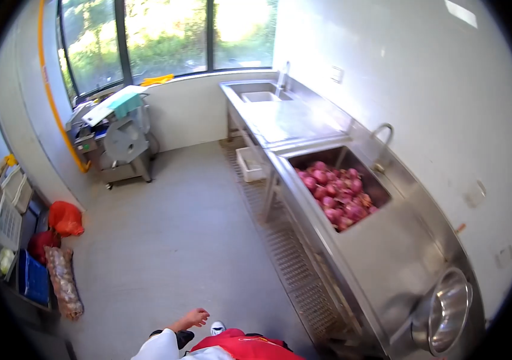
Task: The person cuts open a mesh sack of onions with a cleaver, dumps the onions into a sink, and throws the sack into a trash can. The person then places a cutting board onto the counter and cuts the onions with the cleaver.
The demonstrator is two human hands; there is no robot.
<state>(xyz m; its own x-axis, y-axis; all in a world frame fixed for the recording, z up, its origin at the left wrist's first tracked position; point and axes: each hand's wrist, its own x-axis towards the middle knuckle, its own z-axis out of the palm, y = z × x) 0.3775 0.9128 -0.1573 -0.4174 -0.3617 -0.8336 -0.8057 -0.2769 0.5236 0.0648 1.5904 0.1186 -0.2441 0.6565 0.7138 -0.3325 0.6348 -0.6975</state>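
Observation:
My left hand [196,317] hangs low in front of my red apron [241,347], above the grey floor. Its fingers are loosely stretched out and hold nothing. A white sleeve and a dark cuff cover that arm, and a shoe [217,327] shows just beside the hand. My right hand is out of sight. To the right, a heap of red onions [339,193] lies in the near sink [383,197] of a long steel counter [382,252], away from my hand.
Shiny metal bowls [451,312] lean at the counter's near end. Beneath the counter runs a floor grate [292,264] beside a white crate [249,165]. A machine [125,141] stands by the windows. On the left are a red bag [66,218], a filled net sack [63,282] and a blue crate [33,279].

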